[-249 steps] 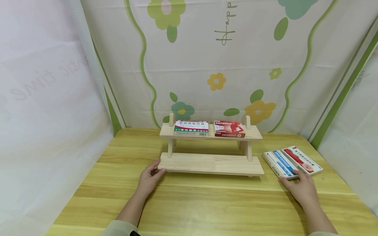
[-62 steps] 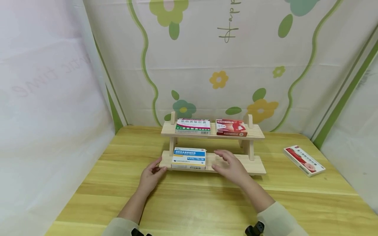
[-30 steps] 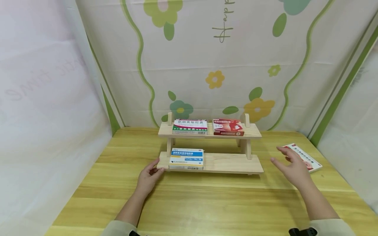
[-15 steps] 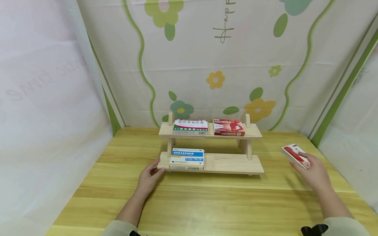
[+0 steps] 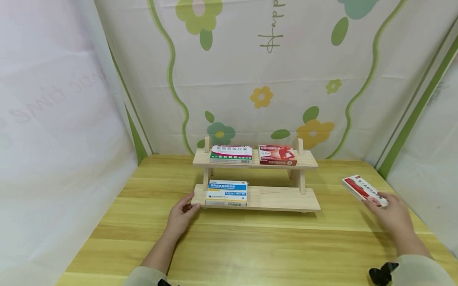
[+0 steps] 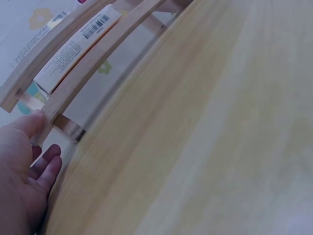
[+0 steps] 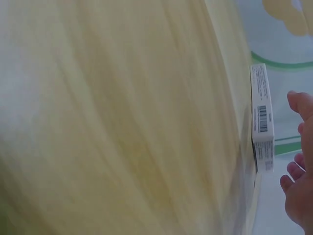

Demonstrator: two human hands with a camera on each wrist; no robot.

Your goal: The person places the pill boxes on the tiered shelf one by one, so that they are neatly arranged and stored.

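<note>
My left hand point(image 5: 180, 218) grips the left end of the lower board of a two-tier wooden rack point(image 5: 282, 198). In the left wrist view its thumb point(image 6: 32, 123) lies on the board's end, with other fingers below. My right hand point(image 5: 393, 214) is over the near end of a white and red medicine box point(image 5: 359, 188) at the table's right. The right wrist view shows that hand with thumb and fingers apart, and a gap between them and the box point(image 7: 262, 115). A blue and white medicine box point(image 5: 226, 193) lies on the lower board's left half.
On the upper board lie a white and green medicine box point(image 5: 231, 154) and a red medicine box point(image 5: 277, 155). The rack stands on a wooden table point(image 5: 243, 254), in front of a flower-printed cloth point(image 5: 229, 59). More cloth hangs at both sides.
The blue and white box moved from the table's right onto the lower board. My right hand left it and went right to the white and red box. My left hand stayed at the rack.
</note>
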